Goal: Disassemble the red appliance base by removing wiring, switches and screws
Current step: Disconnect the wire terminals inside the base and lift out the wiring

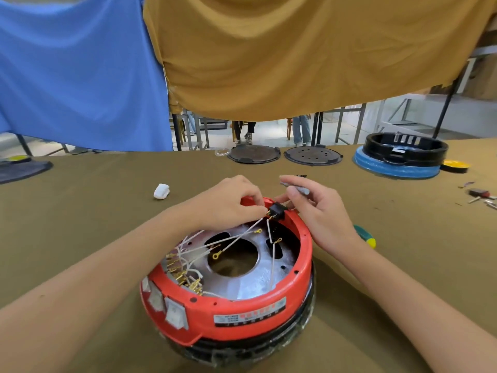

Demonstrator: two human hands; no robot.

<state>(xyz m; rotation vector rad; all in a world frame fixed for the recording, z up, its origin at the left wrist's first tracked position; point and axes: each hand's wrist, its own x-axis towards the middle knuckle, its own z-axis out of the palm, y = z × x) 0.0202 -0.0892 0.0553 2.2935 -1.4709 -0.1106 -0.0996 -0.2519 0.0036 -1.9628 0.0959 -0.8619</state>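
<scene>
Red base [242,316]: sits upside down near the front edge of the table [94,216], open side up, on a black ring. It is round, so it has no real long axis. The rating label on its wall faces the person, and the three white rocker switches [166,305] sit on the front-left of the wall.

Inside the base: a silvery plate [258,278] with a round hole in the middle, and white wires [204,247] with gold ring ends fanning from the left side towards the far rim.

Black switch [277,211]: at the far rim of the base, its gold pins pointing down and inward, with wires running from them into the base.

Left hand [228,203]: reaches over the far rim, fingertips pinched on a wire end right at the black switch's pins.

Right hand [320,211]: grips a grey tool [295,187] in curled fingers, with its forefinger and thumb at the other side of the black switch. The tool lies roughly left to right.

Behind the right wrist: a screwdriver handle [365,235], green with a yellow end, lying on the table.

Further back: a white wad [161,191] to the left, two dark round plates [285,155] at the far edge, and a black ring on a blue one [398,157] to the right.
</scene>
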